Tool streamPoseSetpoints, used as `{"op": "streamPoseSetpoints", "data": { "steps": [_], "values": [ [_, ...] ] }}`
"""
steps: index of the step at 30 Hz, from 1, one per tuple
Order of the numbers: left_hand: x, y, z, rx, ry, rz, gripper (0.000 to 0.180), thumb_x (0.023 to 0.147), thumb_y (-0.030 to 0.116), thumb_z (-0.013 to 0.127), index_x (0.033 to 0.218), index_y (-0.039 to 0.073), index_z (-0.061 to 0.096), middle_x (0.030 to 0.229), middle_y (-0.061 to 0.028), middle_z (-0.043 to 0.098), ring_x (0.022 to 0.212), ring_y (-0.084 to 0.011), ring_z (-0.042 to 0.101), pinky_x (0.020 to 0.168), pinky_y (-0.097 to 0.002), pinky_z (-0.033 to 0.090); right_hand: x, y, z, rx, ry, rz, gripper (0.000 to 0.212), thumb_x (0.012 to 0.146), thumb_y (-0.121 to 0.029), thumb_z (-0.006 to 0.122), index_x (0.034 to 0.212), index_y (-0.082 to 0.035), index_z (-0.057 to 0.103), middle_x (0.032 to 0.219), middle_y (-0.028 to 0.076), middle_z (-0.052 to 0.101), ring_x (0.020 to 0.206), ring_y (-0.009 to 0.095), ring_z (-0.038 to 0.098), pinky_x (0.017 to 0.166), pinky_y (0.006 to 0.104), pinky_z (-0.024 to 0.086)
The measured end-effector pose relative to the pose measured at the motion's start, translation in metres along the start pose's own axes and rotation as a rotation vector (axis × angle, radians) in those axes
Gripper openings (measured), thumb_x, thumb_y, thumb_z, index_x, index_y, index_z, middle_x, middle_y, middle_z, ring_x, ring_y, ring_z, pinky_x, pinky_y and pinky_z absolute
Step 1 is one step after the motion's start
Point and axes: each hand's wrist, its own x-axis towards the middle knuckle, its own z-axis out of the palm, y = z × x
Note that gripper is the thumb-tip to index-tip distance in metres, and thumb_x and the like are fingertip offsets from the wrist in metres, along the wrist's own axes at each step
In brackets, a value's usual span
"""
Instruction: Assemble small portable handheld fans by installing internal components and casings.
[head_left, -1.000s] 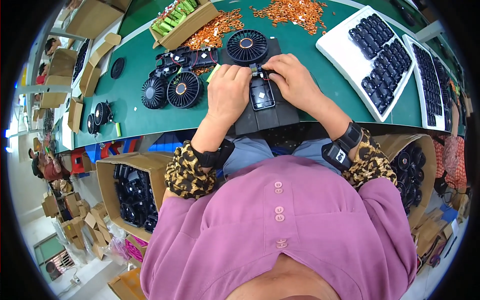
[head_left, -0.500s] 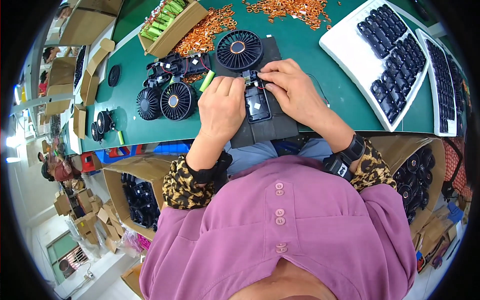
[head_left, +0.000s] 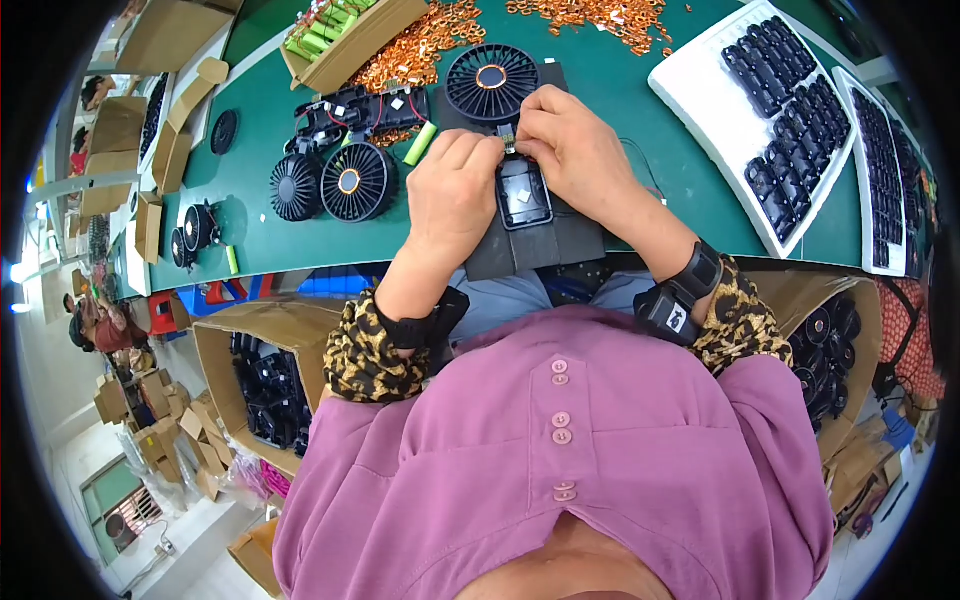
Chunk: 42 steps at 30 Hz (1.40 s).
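Note:
A black handheld fan lies on a dark mat (head_left: 490, 256), its round slatted head (head_left: 490, 78) pointing away from me. Its handle (head_left: 524, 200) is an opened shell whose hollow side faces up, with a small white square inside. Curled fingers of my left hand (head_left: 452, 188) close on the left edge near the neck. From the other side my right hand (head_left: 578, 150) pinches at a small circuit board (head_left: 508, 140) at the neck. Fingertips cover part of the board. A thin dark wire (head_left: 640, 160) lies right of my right hand.
Left are two fan heads (head_left: 358, 182), opened black shells (head_left: 370, 112) and a green cylindrical cell (head_left: 421, 144). Behind are a carton of green cells (head_left: 365, 45) and orange rings (head_left: 415, 55). White foam trays (head_left: 700, 90) of black parts stand right. Cartons (head_left: 270, 325) flank my lap.
My right thumb and fingers have drawn together at the circuit board, and the hand sits more upright. Red wire beside the board is now hidden. The view has shifted slightly.

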Motion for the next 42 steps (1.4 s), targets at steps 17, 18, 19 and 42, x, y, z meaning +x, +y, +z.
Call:
{"op": "streamPoseSetpoints", "data": {
  "steps": [17, 18, 19, 42],
  "values": [
    [-0.014, 0.003, -0.011, 0.094, -0.066, 0.187, 0.04, 0.07, -0.003, 0.057, 0.108, 0.005, 0.065, 0.098, -0.0059, 0.062, 0.088, -0.023, 0.061, 0.074, -0.0326, 0.052, -0.05, -0.03, -0.041, -0.259, -0.163, 0.369, 0.036, 0.083, -0.034, 0.067, 0.084, 0.002, 0.063, 0.071, 0.02, 0.063, 0.068, 0.039, 0.061, 0.063, 0.0461, 0.049],
    [-0.013, 0.003, -0.012, 0.112, -0.106, 0.191, 0.041, 0.07, -0.003, 0.057, 0.109, 0.004, 0.064, 0.1, -0.0064, 0.061, 0.09, -0.0234, 0.061, 0.075, -0.0328, 0.052, -0.05, -0.032, -0.04, -0.323, -0.185, 0.377, 0.035, 0.084, -0.032, 0.066, 0.081, 0.002, 0.062, 0.07, 0.02, 0.063, 0.068, 0.041, 0.061, 0.063, 0.0475, 0.049],
    [-0.012, 0.004, -0.012, 0.111, -0.103, 0.193, 0.041, 0.07, -0.003, 0.057, 0.109, 0.004, 0.064, 0.1, -0.0064, 0.061, 0.09, -0.0234, 0.061, 0.075, -0.0328, 0.052, -0.051, -0.033, -0.041, -0.326, -0.184, 0.376, 0.035, 0.084, -0.032, 0.066, 0.081, 0.002, 0.062, 0.07, 0.02, 0.063, 0.068, 0.041, 0.061, 0.063, 0.0475, 0.049],
    [0.049, -0.007, -0.033, -0.19, -0.667, 0.23, 0.02, 0.081, 0.01, 0.064, 0.101, 0.01, 0.067, 0.128, -0.0151, 0.05, 0.105, -0.0337, 0.058, 0.087, -0.0394, 0.049, -0.055, -0.028, -0.052, -0.357, 0.003, -0.158, 0.021, 0.077, -0.009, 0.07, 0.095, 0.0, 0.063, 0.084, 0.009, 0.058, 0.074, 0.026, 0.062, 0.062, 0.0314, 0.052]
  ]
}}
